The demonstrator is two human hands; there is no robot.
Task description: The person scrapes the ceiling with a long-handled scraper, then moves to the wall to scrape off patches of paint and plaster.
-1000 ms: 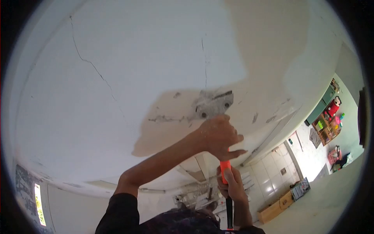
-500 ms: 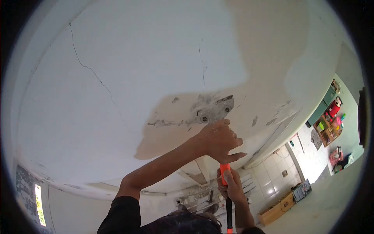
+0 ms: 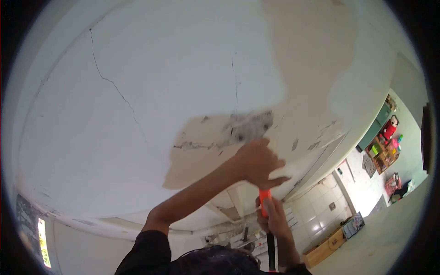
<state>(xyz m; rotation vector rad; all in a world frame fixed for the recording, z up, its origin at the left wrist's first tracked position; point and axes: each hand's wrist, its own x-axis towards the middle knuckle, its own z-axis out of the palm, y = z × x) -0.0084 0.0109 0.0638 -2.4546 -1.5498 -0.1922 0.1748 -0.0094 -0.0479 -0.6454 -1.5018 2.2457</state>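
My right hand is closed around the orange and black handle of a long-handled scraper, low in the middle of the view. Above it, my left hand is curled at the tool's upper end, its thumb sticking out to the right. The hand hides the joint between handle and head. Just beyond my left knuckles, the scraper's grey blade lies against the pale wall. It is blurred, with dark spots and scuffed grey marks around it, inside a beige bare patch.
Thin cracks run down the wall on the left and above the blade. At lower right are a tiled floor, a wooden box and, through an opening, a shelf with toys. A bright window shows at lower left.
The view has shifted slightly. The blade, clear before with its two holes, is now blurred. Both hands keep almost the same position and grip on the tool.
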